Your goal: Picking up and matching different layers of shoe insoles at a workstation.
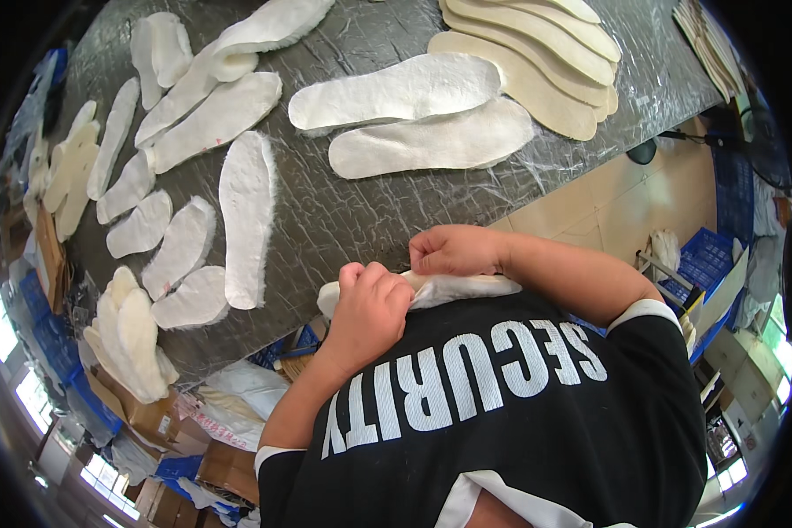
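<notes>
A fleecy white insole (466,289) lies held against my body at the near edge of the table. My left hand (374,304) is closed around it, fingers curled over its middle, with one end showing beyond the knuckles. Just right of that, my right hand (451,251) is closed in a pinch at the insole's upper edge; what its fingertips grip is hidden. Ahead on the table, two white insoles lie side by side, the upper insole (396,88) partly beside the lower insole (431,139).
The table (352,229) has a dark, crinkled plastic cover. Fanned beige insoles (537,79) lie at the far right. Several fleecy insoles (248,220) are scattered left, with a stack (128,334) at the left edge. Cardboard boxes (233,471) stand below left; a blue crate (704,260) is right.
</notes>
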### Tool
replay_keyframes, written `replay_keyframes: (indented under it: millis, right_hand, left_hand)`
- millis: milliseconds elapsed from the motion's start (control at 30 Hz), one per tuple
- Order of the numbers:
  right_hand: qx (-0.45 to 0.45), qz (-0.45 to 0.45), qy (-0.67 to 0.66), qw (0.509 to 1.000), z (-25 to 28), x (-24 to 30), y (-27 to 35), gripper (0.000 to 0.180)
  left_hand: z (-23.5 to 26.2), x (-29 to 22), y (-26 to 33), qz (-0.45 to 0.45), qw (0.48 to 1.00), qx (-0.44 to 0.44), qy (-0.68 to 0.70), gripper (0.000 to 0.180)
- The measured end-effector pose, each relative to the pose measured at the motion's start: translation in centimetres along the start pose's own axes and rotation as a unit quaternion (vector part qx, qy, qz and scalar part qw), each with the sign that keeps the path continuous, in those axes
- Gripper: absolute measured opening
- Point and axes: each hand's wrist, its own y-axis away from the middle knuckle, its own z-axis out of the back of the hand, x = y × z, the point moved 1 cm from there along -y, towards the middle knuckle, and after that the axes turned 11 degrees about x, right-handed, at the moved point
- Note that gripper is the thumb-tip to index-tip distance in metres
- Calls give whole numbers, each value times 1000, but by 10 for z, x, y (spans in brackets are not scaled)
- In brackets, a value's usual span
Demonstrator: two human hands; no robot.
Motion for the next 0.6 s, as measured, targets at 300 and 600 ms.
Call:
replay_keyframes:
  millis: [300,600]
  right_hand:
    - [8,87,-8,996,-16,17,10,12]
    - [22,104,159,982,-26,44,32,35]
  left_hand:
    - [-20,2,8,7,981,-181,68,25]
    - [-15,-1,11,12,975,-221,34,17]
